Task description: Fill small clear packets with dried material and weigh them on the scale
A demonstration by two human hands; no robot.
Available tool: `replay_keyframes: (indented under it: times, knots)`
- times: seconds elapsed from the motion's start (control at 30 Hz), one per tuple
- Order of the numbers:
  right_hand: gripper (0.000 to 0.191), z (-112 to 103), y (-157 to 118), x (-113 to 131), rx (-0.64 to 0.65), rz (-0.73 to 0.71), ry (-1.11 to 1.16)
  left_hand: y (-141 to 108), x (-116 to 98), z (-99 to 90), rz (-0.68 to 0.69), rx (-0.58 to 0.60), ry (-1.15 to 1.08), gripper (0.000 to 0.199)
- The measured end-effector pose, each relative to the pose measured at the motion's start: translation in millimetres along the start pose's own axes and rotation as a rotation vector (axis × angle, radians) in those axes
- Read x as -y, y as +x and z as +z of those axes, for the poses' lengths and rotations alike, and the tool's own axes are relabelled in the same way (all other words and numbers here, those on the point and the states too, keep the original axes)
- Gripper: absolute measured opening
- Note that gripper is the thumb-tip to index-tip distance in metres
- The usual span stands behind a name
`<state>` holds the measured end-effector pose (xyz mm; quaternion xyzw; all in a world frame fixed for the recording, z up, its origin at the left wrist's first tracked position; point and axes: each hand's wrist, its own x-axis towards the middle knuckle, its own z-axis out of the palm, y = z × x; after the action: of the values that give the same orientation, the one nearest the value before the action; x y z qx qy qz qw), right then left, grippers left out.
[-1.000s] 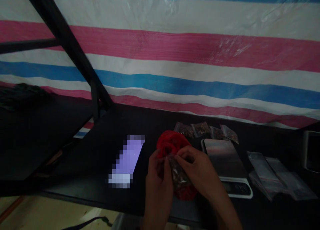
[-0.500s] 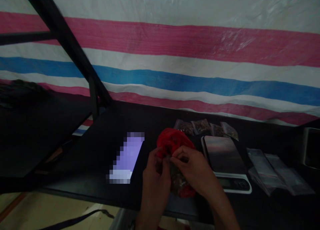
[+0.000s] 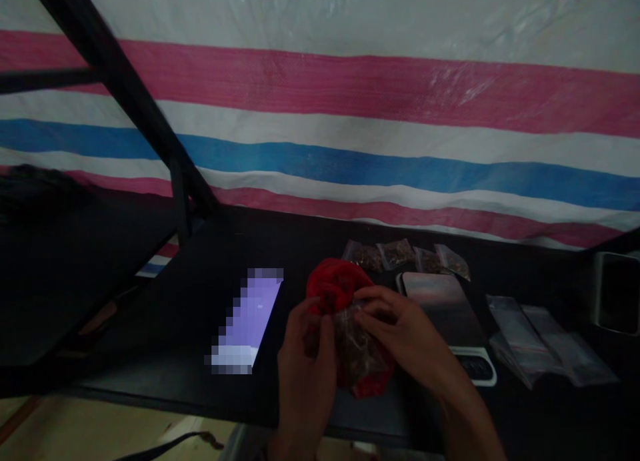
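Note:
A red plastic bag [image 3: 336, 274] sits on the dark tabletop in front of me, its crumpled mouth facing up. Against it lies a clear plastic bag [image 3: 361, 347] with brownish contents that I cannot make out. My left hand [image 3: 307, 364] has its thumb and fingers closed on the left side of the clear bag's mouth, close to the red plastic. On the other side, my right hand [image 3: 400, 327] pinches the clear bag's upper right edge. Dim light and the fingers hide part of the bag's opening.
A kitchen scale [image 3: 443, 304] stands right of the hands. Behind are several small filled zip bags [image 3: 397, 253]. Flat zip bags [image 3: 525, 341] lie farther right, near a dark device [image 3: 617, 293]. A lit phone [image 3: 253, 317] is at left, a black metal frame [image 3: 125, 81] beyond.
My hands have moved apart: the right hand has shifted right and the clear bag's mouth shows wider between them. The view has shifted slightly.

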<state>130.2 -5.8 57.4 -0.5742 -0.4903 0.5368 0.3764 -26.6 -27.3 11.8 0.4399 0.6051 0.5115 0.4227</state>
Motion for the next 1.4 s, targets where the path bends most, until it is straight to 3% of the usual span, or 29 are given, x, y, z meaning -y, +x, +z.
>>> replay_keyframes:
  times: [0.2,0.37,0.43,0.53,0.6,0.67,0.73,0.8,0.93,1.03,1.13,1.27,1.4]
  knots:
    - [0.014,-8,-5,4,0.035,-0.084,0.111,1,9,-6.4,0.662,-0.181,0.268,0.01]
    - [0.012,-5,-16,16,0.036,-0.148,0.209,1,6,-16.0,0.908,-0.197,0.28,0.017]
    - [0.012,-2,-20,21,0.002,-0.172,0.182,-3,5,-17.4,0.895,-0.207,0.265,0.018]
    - [0.005,-8,-24,25,-0.071,-0.24,0.097,-10,5,-17.7,0.728,-0.197,0.245,0.017]
    - [0.009,-25,-27,22,-0.203,-0.294,0.049,-12,5,-18.1,0.652,-0.193,0.209,0.016]
    - [0.023,-52,-30,14,-0.411,-0.308,0.015,-11,5,-18.6,0.687,-0.154,0.211,0.023]
    - [0.038,-83,-31,0,-0.603,-0.262,-0.028,-9,5,-18.0,0.842,-0.037,0.289,0.026]
    - [0.047,-109,-31,-17,-0.708,-0.197,-0.097,-7,5,-15.8,1.014,0.132,0.403,0.03]
    - [0.051,-131,-23,-44,-0.826,-0.065,-0.257,-7,13,-8.3,1.092,0.453,0.689,0.048]
    - [0.052,-131,-21,-48,-0.922,-0.063,-0.369,-7,28,0.6,1.085,0.447,0.73,0.054]
    - [0.051,-131,-22,-45,-1.01,-0.101,-0.405,-6,37,16.1,0.976,0.336,0.694,0.046]
    - [0.044,-135,-24,-44,-1.012,-0.173,-0.341,-4,29,43.0,0.819,0.193,0.636,0.034]
    - [0.041,-138,-24,-48,-1.005,-0.184,-0.324,-2,13,57.1,0.722,0.165,0.521,0.029]
